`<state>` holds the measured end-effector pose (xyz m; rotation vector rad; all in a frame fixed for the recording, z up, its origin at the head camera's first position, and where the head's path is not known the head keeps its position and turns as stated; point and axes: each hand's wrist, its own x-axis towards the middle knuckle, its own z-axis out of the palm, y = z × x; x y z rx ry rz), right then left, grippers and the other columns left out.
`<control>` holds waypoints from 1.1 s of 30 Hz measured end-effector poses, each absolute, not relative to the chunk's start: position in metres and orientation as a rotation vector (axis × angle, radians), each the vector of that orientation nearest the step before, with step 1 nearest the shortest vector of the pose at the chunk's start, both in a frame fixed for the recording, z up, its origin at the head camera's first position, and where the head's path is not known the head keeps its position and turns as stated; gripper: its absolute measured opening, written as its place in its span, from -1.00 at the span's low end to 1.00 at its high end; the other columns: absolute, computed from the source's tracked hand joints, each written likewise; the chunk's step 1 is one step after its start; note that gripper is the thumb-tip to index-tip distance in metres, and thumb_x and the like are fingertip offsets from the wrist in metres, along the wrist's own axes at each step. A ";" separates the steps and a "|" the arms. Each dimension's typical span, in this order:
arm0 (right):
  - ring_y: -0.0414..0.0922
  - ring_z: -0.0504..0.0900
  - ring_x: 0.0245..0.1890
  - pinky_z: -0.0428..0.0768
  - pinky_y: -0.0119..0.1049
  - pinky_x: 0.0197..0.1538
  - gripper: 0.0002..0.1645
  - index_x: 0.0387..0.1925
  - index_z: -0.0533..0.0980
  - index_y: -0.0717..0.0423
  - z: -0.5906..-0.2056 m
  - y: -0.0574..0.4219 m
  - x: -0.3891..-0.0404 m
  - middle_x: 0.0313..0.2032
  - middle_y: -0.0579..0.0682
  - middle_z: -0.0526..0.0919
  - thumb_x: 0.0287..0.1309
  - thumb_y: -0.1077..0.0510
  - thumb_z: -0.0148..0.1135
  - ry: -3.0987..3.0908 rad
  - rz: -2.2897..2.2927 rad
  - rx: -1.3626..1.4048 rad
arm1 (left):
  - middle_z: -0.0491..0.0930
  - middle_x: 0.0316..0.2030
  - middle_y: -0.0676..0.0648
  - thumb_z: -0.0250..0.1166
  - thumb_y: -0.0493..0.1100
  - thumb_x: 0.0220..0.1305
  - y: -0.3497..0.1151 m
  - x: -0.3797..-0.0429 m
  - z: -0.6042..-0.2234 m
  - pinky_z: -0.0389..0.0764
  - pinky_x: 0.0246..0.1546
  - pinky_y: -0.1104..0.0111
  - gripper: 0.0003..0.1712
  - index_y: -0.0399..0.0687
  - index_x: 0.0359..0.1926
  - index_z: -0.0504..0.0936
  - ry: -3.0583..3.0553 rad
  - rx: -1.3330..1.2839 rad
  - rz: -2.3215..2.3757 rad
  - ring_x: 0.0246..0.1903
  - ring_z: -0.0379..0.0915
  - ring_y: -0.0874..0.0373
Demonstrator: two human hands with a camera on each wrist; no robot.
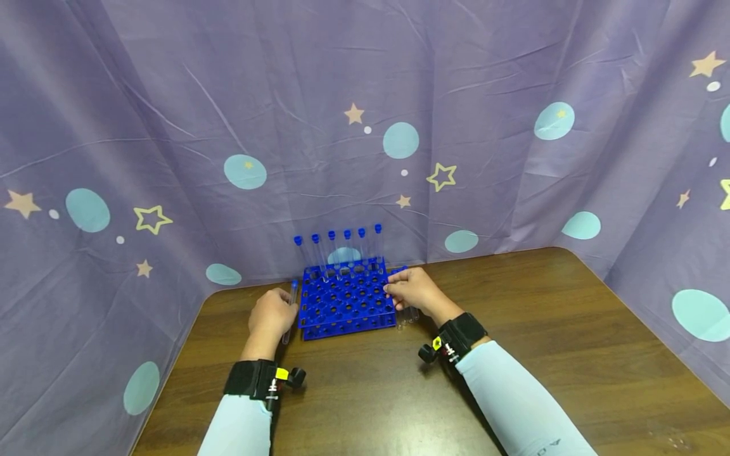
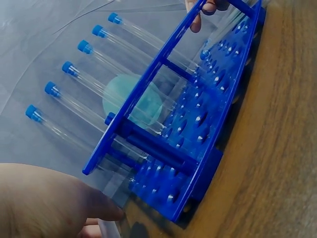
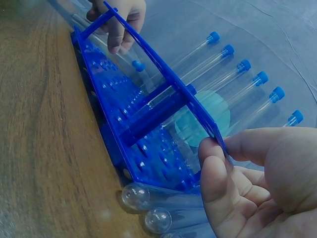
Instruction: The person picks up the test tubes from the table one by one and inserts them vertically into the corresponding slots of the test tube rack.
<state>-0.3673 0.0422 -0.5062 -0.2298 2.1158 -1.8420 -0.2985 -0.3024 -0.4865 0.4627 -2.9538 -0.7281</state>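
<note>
Head view: right hand (image 1: 413,290) pinches blue rack (image 1: 348,318), likely steadying it; left hand (image 1: 270,316) at capped tube (image 1: 288,330), finger closure unclear

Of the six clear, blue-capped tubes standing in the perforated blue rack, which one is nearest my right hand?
The rightmost tube, at the row's end toward your right hand; the other five tubes all stand farther left along the rack.

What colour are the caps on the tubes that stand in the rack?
The caps are blue, seen best in the left wrist view.
</note>
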 end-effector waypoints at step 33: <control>-0.19 0.68 -0.59 0.74 -0.33 -0.48 -0.57 0.18 0.63 0.39 -0.506 0.043 -0.366 -0.24 0.18 0.84 0.38 0.24 0.41 2.129 -1.825 -0.228 | 0.70 0.00 -0.23 0.40 -0.05 0.44 -0.303 -0.293 -0.458 0.59 0.03 -0.19 -0.52 -0.21 0.24 0.61 -2.432 0.365 -0.859 -0.02 0.65 -0.29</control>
